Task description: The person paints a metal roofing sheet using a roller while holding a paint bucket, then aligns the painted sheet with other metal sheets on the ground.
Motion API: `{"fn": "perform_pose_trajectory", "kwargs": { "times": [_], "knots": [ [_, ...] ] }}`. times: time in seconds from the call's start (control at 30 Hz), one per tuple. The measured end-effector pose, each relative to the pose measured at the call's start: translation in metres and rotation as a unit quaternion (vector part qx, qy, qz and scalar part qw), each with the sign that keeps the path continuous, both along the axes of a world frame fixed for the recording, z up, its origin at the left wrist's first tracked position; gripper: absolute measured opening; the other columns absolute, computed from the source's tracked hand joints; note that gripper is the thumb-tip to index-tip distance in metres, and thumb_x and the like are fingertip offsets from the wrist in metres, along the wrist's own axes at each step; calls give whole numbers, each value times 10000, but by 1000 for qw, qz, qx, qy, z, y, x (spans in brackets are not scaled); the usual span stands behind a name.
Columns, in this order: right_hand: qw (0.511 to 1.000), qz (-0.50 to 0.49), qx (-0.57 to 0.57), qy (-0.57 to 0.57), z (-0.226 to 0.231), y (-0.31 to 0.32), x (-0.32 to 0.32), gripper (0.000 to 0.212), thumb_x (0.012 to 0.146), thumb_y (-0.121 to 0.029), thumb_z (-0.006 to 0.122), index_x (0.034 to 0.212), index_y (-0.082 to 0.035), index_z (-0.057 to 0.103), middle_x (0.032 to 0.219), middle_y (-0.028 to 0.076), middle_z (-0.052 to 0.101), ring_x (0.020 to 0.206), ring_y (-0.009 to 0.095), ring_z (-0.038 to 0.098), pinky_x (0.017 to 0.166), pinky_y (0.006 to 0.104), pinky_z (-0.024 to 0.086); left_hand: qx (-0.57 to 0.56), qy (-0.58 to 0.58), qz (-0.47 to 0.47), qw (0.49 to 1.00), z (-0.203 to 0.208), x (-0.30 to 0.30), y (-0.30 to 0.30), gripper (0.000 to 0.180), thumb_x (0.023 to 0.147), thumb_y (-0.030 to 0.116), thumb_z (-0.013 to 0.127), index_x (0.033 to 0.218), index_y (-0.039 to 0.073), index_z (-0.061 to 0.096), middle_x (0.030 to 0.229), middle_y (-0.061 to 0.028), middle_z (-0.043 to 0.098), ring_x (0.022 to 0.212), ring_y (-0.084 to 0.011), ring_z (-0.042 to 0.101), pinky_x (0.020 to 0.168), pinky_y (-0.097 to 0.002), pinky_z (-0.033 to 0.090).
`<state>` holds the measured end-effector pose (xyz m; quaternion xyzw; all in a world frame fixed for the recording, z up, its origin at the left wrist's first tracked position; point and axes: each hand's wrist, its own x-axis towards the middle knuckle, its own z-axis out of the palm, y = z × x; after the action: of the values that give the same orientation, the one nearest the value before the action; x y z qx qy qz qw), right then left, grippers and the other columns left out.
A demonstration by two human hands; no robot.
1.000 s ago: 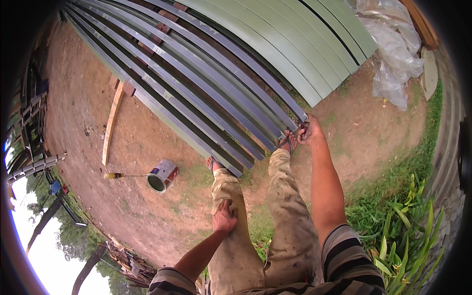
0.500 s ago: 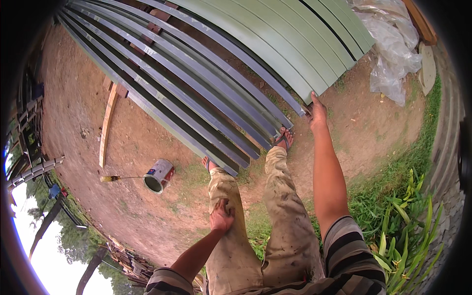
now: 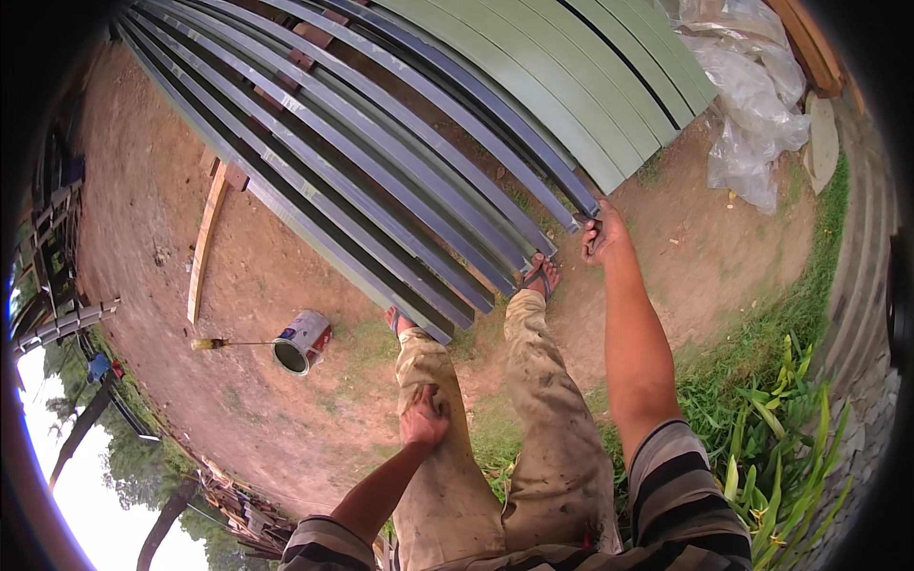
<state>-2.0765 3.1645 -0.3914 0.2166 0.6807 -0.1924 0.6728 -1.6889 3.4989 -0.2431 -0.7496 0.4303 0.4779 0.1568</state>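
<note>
My right hand [image 3: 604, 232] is closed on the near end of a long metal bar [image 3: 514, 131], its dark blue-grey face up. This bar lies just left of several green-faced bars [image 3: 581, 90] set side by side. Further left, more dark bars [image 3: 381, 157] with green sides lie spaced apart, their near ends close to my feet. My left hand [image 3: 426, 419] rests on my left trouser leg, fingers curled, with no object visible in it.
A paint can [image 3: 303, 343] stands on the dirt at left, beside a long-handled brush [image 3: 211, 344]. A wooden strip [image 3: 208, 243] lies beyond it. Clear plastic sheeting [image 3: 747, 105] is heaped at far right. Plants [image 3: 790, 457] grow at lower right. Crosswise supports [image 3: 295, 59] sit under the bars.
The bar at my right hand has come away leftward from the green-faced bars and now shows its dark face. My right hand has lowered slightly with it. My left hand stays on my leg.
</note>
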Motion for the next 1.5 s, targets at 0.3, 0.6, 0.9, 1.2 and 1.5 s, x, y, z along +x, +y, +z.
{"fn": "perform_pose_trajectory", "kwargs": {
  "times": [0.3,0.6,0.9,1.2,1.5],
  "knots": [
    [957,17,-216,191,5,6,-24,667,952,-584,631,1368,-73,531,1150,59,656,1098,203,598,843,389,399,19,-11,18,1000,1,-12,-2,476,845,315,603,1284,132,584,1259,-175,639,1176,-374,613,1007,-488,492],
    [950,152,-158,221,-27,-50,-20,497,927,-550,701,1185,-133,622,990,30,613,805,157,563,701,380,378,4,-33,60,998,-2,-60,-2,466,848,312,609,1272,119,590,1236,-153,658,1193,-358,600,988,-475,496],
    [995,96,-4,27,-7,-63,-37,479,954,-622,594,875,-150,575,722,-43,507,458,103,256,663,364,307,-87,-18,227,970,32,-108,-2,423,855,193,620,1263,89,587,1217,-155,661,1160,-364,614,978,-462,502],
    [960,204,-131,138,3,-12,-89,706,946,-625,593,1394,-82,524,1298,84,601,1177,256,536,1109,504,337,-171,-21,281,944,48,-167,-22,432,836,156,631,1257,71,583,1218,-158,659,1150,-363,623,987,-450,496],
    [959,159,-202,118,-52,-89,-89,394,973,-521,633,1082,-144,594,921,24,633,831,189,562,736,362,370,-94,49,210,972,25,-315,9,484,845,181,617,1314,78,550,1271,-184,631,1221,-372,569,1031,-462,476]
  ]
}}
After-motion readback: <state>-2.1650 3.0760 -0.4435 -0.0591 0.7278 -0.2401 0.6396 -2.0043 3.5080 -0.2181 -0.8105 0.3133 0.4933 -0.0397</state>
